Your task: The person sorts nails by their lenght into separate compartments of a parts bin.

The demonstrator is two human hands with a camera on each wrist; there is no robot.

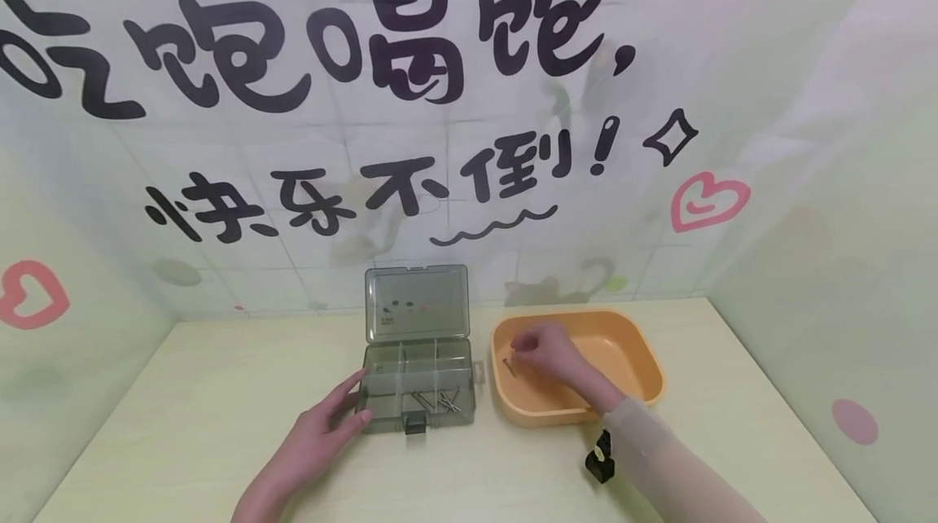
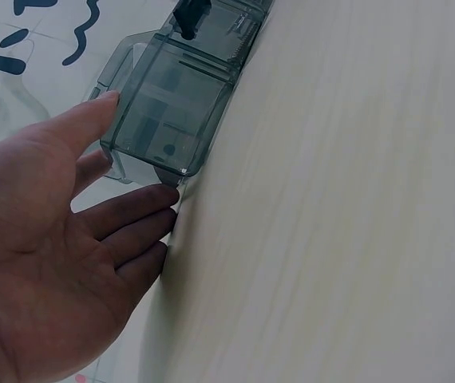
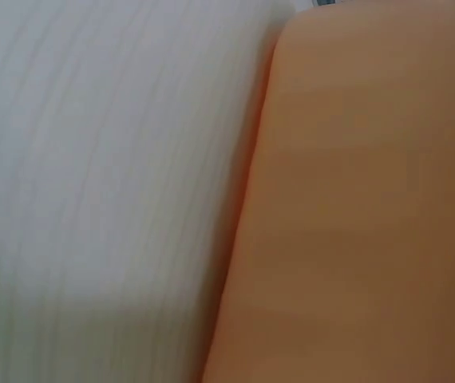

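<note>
A translucent grey compartment box [image 1: 418, 380] stands with its lid [image 1: 416, 303] raised. Several thin metal screws [image 1: 449, 401] lie in its front right part. My left hand [image 1: 318, 437] rests against the box's left side, fingers nearly straight and thumb at the front corner; the left wrist view shows its palm [image 2: 44, 239] beside the box. Inside the orange tray [image 1: 648, 344], my right hand [image 1: 550, 352] has bent fingers near the left wall. A single screw [image 1: 510, 368] shows just by those fingertips; whether they pinch it is unclear. No right fingers appear in the right wrist view.
The pale wooden table [image 1: 183, 425] carries the box and tray side by side, a narrow gap between them. A wall [image 1: 410, 140] with large black lettering rises behind. A small black device [image 1: 601, 459] hangs at the right wrist. The box's dark latch [image 1: 415, 423] juts forward.
</note>
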